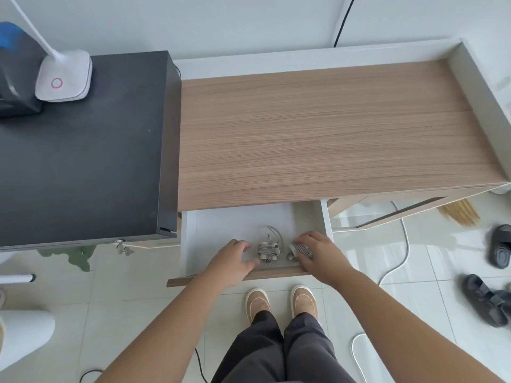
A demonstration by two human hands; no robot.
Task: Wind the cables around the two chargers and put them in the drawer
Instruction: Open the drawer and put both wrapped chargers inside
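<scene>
The wooden desk point(331, 128) is the largest thing, and under its front edge the white drawer point(243, 219) is pulled out toward the person. Both hands are inside it, near the wooden drawer front point(276, 273).

The left hand point(235, 261) is loosely curved, with fingers and thumb apart, and it holds nothing; its fingertips are just beside the first charger. The right hand point(318, 251) lies over the second charger point(300, 250), its fingers curled on top of the bundle. I cannot tell if it grips the charger firmly or only rests on it.

The first charger point(267, 250) lies on the drawer floor between the two hands, with the cable wrapped around the body, the plug pins pointing to the drawer front, and a loose loop of cable point(275, 233) standing out on the side far from the hands.

I judge both chargers to be light, hard plastic blocks, not fragile, while the cable is soft and springy and may unwind when it is released. The best place to hold is across the wound turns, pinching the block on its two flat sides, not by the loose loop or the pins. The smooth drawer floor probably lets them slide easily.
</scene>
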